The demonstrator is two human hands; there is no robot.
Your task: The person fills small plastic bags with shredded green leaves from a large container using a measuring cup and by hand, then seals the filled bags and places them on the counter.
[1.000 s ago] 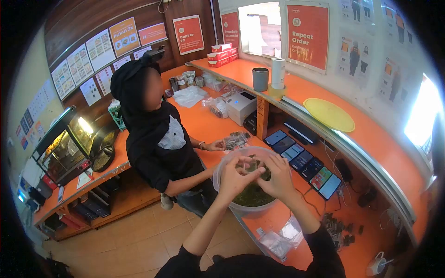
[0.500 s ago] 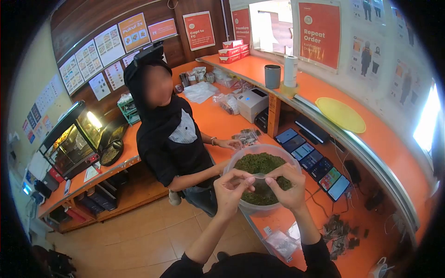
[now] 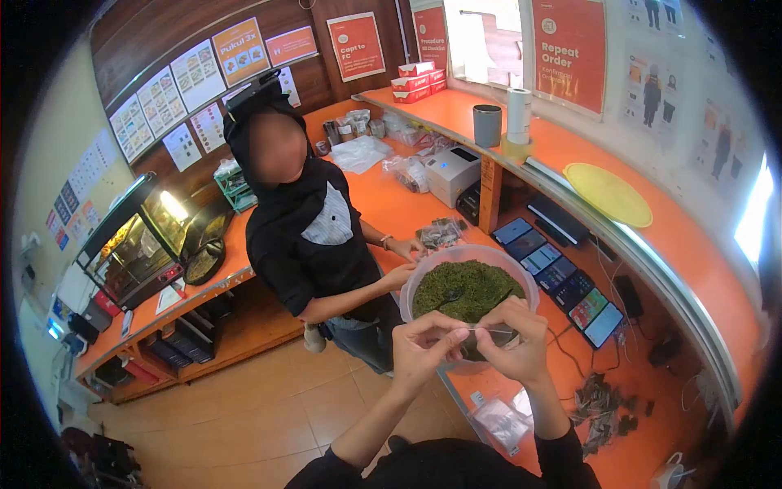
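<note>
My left hand [image 3: 428, 346] and my right hand [image 3: 513, 338] are close together, each pinching the edge of a small clear plastic bag [image 3: 472, 329]. Both hang over the near side of a translucent tub [image 3: 406, 298]. Inside it is a heap of crumbly dark green flakes [image 3: 481, 281], with a dark spoon [image 3: 450, 296] lying on top. How far the bag is open cannot be made out. Beyond the tub, a co-worker's hands [image 3: 405, 259] are near a pile of small filled packets [image 3: 440, 233].
Flat clear bags [image 3: 501, 424] lie at the counter's near edge. Several dark packets [image 3: 603, 407] are scattered right of my right arm. Phones [image 3: 562, 277] stand in a row beside the tub, with cables around. A co-worker [image 3: 305, 220] stands to the left.
My hands have come a little closer together, still pinching the bag. The co-worker's near hand has moved away from behind the tub towards their other hand. The spoon has come into sight.
</note>
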